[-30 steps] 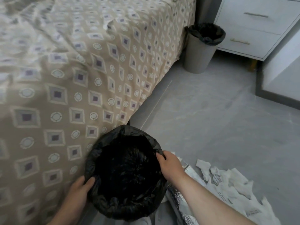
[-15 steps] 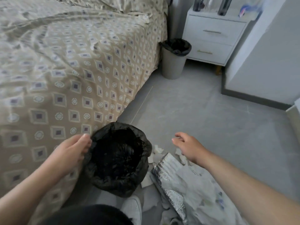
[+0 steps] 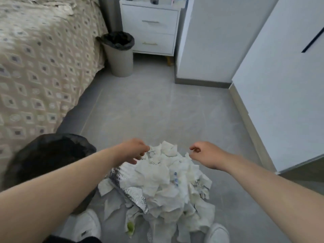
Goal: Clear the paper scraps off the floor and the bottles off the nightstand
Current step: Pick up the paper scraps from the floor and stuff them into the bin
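**Finding 1, the task's things.** The paper scraps (image 3: 168, 181) are lying in one loose heap on the floor (image 3: 157, 111). The heap is sitting nearer the floor's bed-side edge than the skirting under the white cabinet (image 3: 280, 85), between the person's two white shoes (image 3: 87, 223). A silver foil sheet (image 3: 128, 188) is showing beneath the heap's left flank.

The bottles (image 3: 155, 0) are standing on the nightstand (image 3: 150, 27) in the far corner of the floor. The frame's top edge is cutting them off, so no count is being recorded.

**Finding 2, receptacles.** A black-lined bin (image 3: 52, 155) is standing just beside the heap, against the bed (image 3: 35, 67), with its mouth facing up. Judged, it is sitting there so that a gathered load needs only a short carry leftward. A second lined bin (image 3: 119, 53) is standing between the bed's far corner and the nightstand.

**Finding 3, hands.**
- **Left:** the left hand (image 3: 133, 151) is reaching over the heap's far left edge, its fingers (image 3: 145, 149) curling down onto the top scraps. Blur is preventing a ruling on whether they are pinching paper or merely touching it.
- **Right:** the right hand (image 3: 205, 155) is hanging at the far right edge. Its fingers are loosely curled, thumb and forefinger nearly meeting, and it is holding nothing visible.

**Assessment.** With both hands bracketing the heap's far side, a two-handed scoop is judged to be in preparation. The floor stage is barely starting, and the nightstand stage is not yet begun
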Motion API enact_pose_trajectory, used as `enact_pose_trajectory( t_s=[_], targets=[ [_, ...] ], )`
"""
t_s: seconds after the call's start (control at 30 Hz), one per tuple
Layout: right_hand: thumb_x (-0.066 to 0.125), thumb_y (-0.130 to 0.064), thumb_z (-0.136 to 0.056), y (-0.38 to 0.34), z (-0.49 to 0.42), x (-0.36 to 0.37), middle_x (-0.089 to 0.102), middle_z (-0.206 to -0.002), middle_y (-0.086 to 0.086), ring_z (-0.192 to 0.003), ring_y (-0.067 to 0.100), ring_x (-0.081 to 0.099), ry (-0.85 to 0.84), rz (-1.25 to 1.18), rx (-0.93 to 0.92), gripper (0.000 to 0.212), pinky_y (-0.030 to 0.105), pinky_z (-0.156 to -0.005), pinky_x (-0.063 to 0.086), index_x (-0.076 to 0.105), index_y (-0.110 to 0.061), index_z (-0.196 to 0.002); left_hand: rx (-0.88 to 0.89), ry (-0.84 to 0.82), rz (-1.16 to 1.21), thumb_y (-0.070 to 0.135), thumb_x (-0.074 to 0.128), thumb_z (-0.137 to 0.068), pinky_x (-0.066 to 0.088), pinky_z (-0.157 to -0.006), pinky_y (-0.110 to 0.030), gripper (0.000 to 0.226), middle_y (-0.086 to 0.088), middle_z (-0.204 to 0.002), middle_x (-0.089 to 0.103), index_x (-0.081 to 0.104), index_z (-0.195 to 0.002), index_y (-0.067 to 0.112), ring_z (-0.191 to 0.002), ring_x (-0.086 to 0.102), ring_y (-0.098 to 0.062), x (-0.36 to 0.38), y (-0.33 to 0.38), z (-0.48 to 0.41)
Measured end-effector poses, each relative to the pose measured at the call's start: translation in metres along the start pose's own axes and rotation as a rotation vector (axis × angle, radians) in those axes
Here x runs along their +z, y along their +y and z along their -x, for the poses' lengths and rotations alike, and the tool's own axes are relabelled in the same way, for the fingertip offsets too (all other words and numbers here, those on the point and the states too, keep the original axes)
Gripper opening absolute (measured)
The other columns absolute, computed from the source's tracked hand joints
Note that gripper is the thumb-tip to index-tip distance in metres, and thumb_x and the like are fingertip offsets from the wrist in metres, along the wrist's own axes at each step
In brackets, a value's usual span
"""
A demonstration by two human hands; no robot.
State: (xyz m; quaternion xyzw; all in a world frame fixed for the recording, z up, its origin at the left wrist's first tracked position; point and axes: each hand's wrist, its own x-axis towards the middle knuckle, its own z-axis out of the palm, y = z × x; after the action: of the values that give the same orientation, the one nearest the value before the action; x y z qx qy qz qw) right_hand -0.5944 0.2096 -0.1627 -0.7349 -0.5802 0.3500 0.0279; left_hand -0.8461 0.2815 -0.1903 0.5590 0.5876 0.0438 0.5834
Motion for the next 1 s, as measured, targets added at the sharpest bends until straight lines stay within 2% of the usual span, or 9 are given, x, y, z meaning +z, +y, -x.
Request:
enact_pose_trajectory(
  t_s=[0.13,0.23,0.33,0.43,0.53,0.63,0.73,0.83,1.0],
  targets=[
    [0.054,-0.027,-0.09,0.032,-0.024,0.018,0.064,-0.12,0.007,-0.108,0.022,0.059,-0.027,0.01,0.076,0.035,0.027,-0.087,0.044,0.061,-0.011,-0.12,-0.332,0.272,0.3,0.016,0.056,-0.086,0.036,-0.058,-0.029,0.013,-0.009,-0.071,0.045,0.05,-0.085,0.004,-0.062,0.041,-0.024,0.066,-0.072,-0.051],
    [0.054,-0.029,-0.089,0.045,-0.041,0.037,0.061,-0.125,0.006,-0.111,0.021,0.058,-0.087,-0.002,0.116,0.042,0.027,-0.091,0.045,0.056,-0.013,-0.128,-0.495,0.417,0.422,0.012,0.058,-0.086,0.047,-0.074,-0.036,0.011,-0.014,-0.09,0.053,0.051,-0.086,0.004,-0.08,0.049,-0.028,0.091,-0.122,-0.051],
    [0.055,-0.037,-0.088,0.042,-0.055,0.059,0.055,-0.134,0.005,-0.115,0.02,0.056,-0.077,-0.021,0.134,0.049,0.029,-0.09,0.044,0.05,-0.018,-0.133,-0.597,0.444,0.637,0.006,0.058,-0.085,0.049,-0.053,-0.029,0.009,-0.016,-0.079,0.059,0.056,-0.082,-0.002,-0.067,0.053,-0.027,0.098,-0.165,-0.052],
    [0.057,-0.045,-0.084,0.031,-0.066,0.09,0.044,-0.144,0.003,-0.125,0.021,0.049,-0.062,-0.013,0.115,0.062,0.03,-0.096,0.042,0.042,-0.022,-0.14,-0.646,0.387,0.853,0.015,0.068,-0.072,0.049,-0.05,-0.029,0.027,-0.02,-0.08,0.062,0.063,-0.091,-0.004,-0.07,0.059,-0.031,0.098,-0.187,-0.058],
    [0.057,-0.053,-0.081,0.013,-0.075,0.126,0.029,-0.151,0.005,-0.137,0.026,0.033,-0.098,0.005,0.093,0.075,0.036,-0.107,0.037,0.03,-0.027,-0.146,-0.7,0.396,0.961,0.013,0.05,-0.094,0.045,-0.041,-0.028,0.019,-0.013,-0.068,0.053,0.054,-0.078,0.005,-0.063,0.047,-0.025,0.094,-0.179,-0.055],
    [0.056,-0.055,-0.081,-0.008,-0.092,0.165,0.01,-0.158,0.006,-0.144,0.031,0.014,-0.149,0.129,0.036,0.081,0.043,-0.112,0.03,0.019,-0.031,-0.149,-0.748,0.385,1.048,0.018,0.046,-0.097,0.038,-0.05,-0.028,0.025,-0.009,-0.056,0.052,0.052,-0.074,0.009,-0.056,0.042,-0.021,0.092,-0.193,-0.072],
    [0.055,-0.055,-0.085,-0.016,-0.091,0.185,-0.006,-0.161,0.008,-0.146,0.034,0.003,-0.184,0.295,-0.055,0.084,0.052,-0.112,0.028,0.009,-0.032,-0.151,-0.736,0.359,1.131,0.019,0.047,-0.097,0.046,-0.068,-0.035,0.02,-0.012,-0.074,0.053,0.053,-0.084,0.006,-0.062,0.047,-0.024,0.099,-0.189,-0.072],
    [0.056,-0.054,-0.086,-0.016,-0.096,0.202,-0.009,-0.161,0.012,-0.147,0.038,0.002,-0.213,0.411,-0.114,0.087,0.052,-0.11,0.03,0.003,-0.03,-0.151,-0.716,0.303,1.142,0.017,0.048,-0.096,0.043,-0.083,-0.044,0.021,-0.012,-0.083,0.055,0.052,-0.081,0.004,-0.072,0.052,-0.027,0.1,-0.189,-0.073],
    [0.063,-0.041,-0.084,-0.014,-0.108,0.217,0.007,-0.158,0.018,-0.139,0.04,0.019,-0.236,0.498,-0.125,0.087,0.049,-0.102,0.038,0.009,-0.024,-0.15,-0.639,0.318,1.106,0.012,0.054,-0.093,0.049,-0.059,-0.035,0.009,-0.011,-0.082,0.059,0.056,-0.084,0.009,-0.072,0.055,-0.024,0.094,-0.2,-0.08]
  ],
)
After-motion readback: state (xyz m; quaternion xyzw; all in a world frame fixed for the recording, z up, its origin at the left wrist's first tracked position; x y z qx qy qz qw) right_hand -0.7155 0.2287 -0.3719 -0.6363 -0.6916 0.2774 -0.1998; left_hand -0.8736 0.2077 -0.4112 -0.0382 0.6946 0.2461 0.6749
